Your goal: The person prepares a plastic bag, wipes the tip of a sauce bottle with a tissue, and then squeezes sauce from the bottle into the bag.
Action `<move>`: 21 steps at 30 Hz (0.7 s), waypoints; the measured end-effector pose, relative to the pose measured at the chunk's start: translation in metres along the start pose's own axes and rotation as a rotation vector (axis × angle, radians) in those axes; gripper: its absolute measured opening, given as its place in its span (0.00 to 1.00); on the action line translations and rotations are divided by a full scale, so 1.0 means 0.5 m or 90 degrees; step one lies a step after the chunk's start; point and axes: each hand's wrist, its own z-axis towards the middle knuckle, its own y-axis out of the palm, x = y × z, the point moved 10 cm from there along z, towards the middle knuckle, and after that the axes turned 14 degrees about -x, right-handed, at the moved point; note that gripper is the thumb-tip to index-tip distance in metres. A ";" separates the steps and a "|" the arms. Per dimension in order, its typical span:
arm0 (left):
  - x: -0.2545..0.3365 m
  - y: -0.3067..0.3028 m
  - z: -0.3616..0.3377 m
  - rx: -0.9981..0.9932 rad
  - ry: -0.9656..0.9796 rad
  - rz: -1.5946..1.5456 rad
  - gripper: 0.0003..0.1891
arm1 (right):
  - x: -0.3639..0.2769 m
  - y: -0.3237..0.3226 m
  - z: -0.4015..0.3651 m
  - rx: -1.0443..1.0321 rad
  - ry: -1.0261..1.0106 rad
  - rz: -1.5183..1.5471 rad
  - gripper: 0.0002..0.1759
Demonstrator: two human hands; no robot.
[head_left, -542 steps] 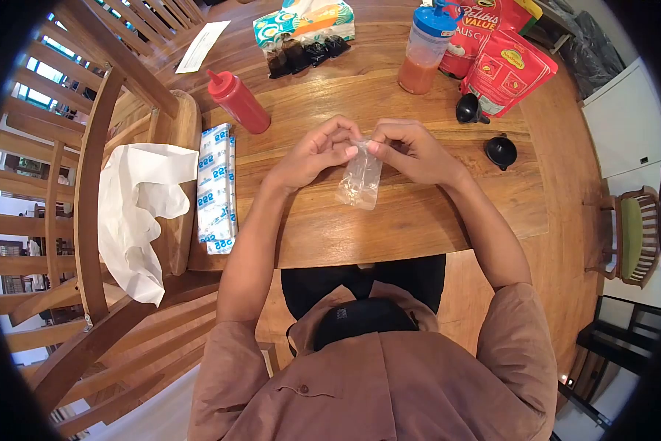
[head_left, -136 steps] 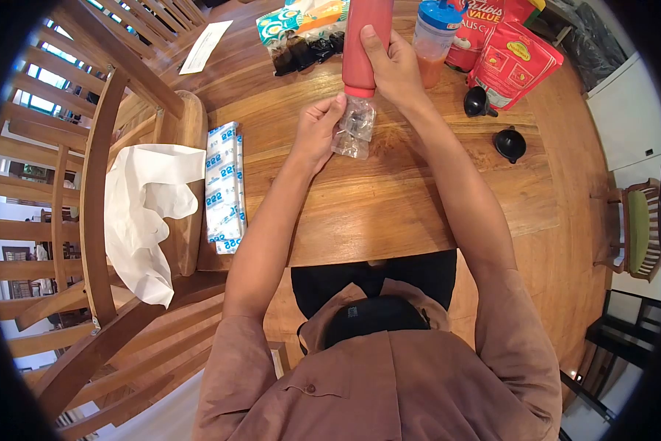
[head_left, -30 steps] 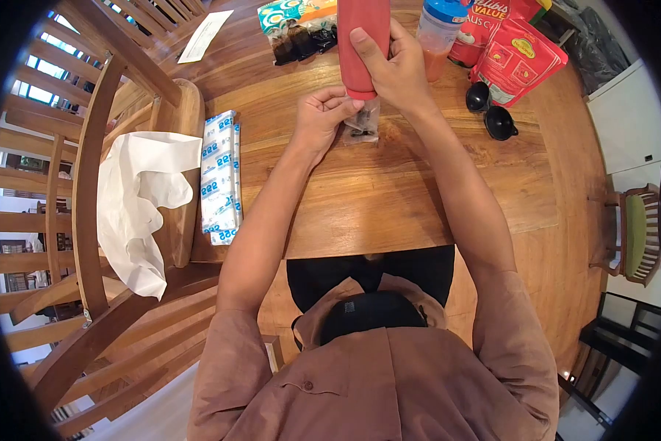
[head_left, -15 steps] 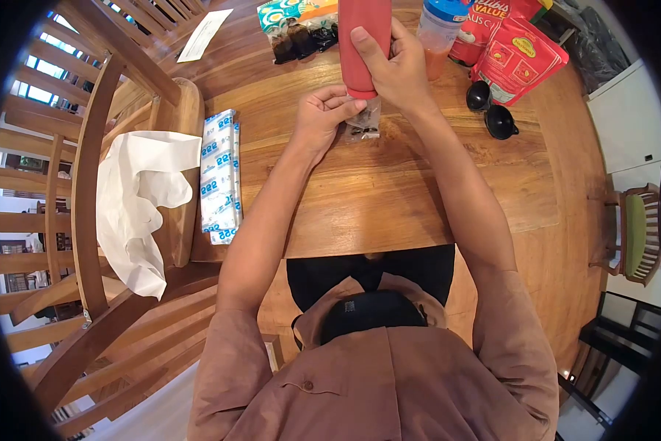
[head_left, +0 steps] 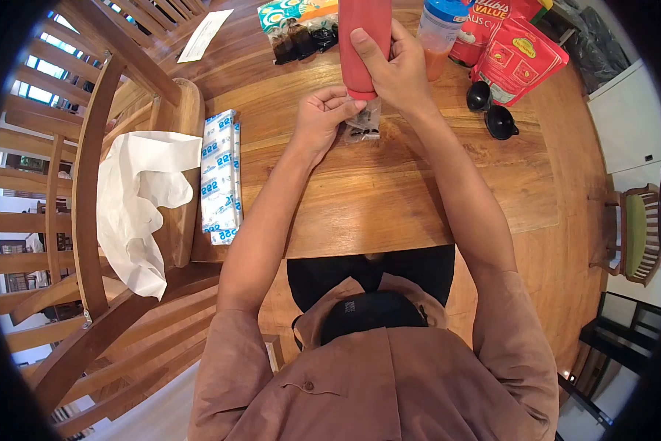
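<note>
My right hand [head_left: 405, 76] is closed around a red squeeze bottle [head_left: 358, 62], thumb laid along its side. The bottle points downward, and the top of the frame cuts off its upper part. Just below and left of it, my left hand [head_left: 320, 117] pinches a small clear plastic bag [head_left: 365, 131] at the bottle's lower end. Dark bits show inside the bag. A tub with a blue lid [head_left: 446, 10] and reddish contents stands right of my right hand.
Red pouches [head_left: 523, 59] and two black funnel-like cups [head_left: 500, 122] lie at the right. A colourful pack with dark sachets [head_left: 298, 42] sits behind. At left are a blue-and-white wrapped pack [head_left: 220, 173], a white plastic bag [head_left: 128, 198] on a wooden chair [head_left: 187, 110], and a paper slip [head_left: 205, 35].
</note>
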 end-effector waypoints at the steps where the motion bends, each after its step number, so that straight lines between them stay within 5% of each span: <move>1: 0.000 -0.001 0.000 0.003 -0.002 0.005 0.15 | 0.000 0.000 0.000 -0.001 0.004 -0.009 0.22; 21: -0.002 0.001 -0.003 0.009 -0.030 0.020 0.14 | 0.006 -0.002 -0.003 0.003 0.014 -0.018 0.22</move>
